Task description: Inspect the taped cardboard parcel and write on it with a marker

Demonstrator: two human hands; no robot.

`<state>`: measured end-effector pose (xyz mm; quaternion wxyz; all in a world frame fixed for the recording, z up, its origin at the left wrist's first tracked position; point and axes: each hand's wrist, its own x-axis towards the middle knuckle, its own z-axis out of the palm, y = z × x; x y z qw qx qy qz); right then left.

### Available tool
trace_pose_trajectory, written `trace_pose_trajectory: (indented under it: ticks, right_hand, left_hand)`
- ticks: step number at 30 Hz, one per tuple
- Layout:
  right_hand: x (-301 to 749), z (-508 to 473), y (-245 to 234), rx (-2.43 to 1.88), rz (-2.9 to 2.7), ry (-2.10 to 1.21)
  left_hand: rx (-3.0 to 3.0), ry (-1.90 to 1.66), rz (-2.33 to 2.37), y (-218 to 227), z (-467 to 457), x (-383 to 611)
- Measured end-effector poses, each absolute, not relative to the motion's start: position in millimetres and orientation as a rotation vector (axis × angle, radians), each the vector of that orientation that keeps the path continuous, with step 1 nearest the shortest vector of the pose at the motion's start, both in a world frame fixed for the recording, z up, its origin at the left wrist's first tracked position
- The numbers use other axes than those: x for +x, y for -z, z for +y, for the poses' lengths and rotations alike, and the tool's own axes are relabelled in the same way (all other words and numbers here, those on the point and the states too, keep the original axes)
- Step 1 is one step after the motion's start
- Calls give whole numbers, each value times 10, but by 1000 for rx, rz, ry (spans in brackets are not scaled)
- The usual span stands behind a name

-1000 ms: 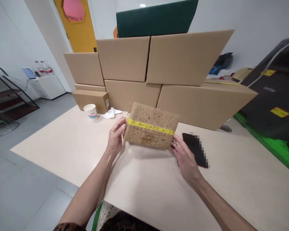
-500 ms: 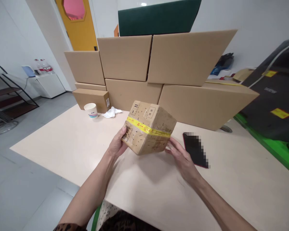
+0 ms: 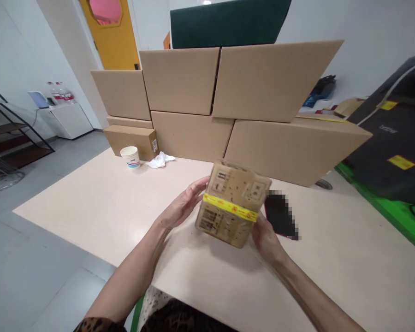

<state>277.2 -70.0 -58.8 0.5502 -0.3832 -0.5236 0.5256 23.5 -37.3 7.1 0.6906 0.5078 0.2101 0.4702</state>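
A small, worn cardboard box with a yellow printed tape band round it is held tilted above the table. My right hand grips its right side, the fingers mostly hidden behind the box. My left hand is at the left side with its fingers stretched out. Its fingertips reach the box's left edge, and I cannot tell whether they press on it. Printed marks and a dark label patch show on the face toward me. Just right of the box, a dark flat device, partly pixelated, lies on the table.
Large cardboard boxes are stacked along the back of the pale table, a dark green box on top. At the back left stand a paper cup and a crumpled white tissue. A black bag-like object is at right.
The box has turned, bringing its labelled face toward me, and shifted right and slightly down. My left hand has loosened its grip and straightened its fingers; the right hand now grips the right side.
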Motion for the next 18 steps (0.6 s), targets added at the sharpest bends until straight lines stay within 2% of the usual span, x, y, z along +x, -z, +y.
trace_pose_trajectory:
  ticks: [7,18]
  right_hand:
    - [2739,-665,490,-948,-1097,-1293]
    - [2797,-723,440,-859,-1109,-1177]
  left_hand:
    - [1278,-914,541,-14,-333,224]
    - [1526,-1042,415,26,-398,226]
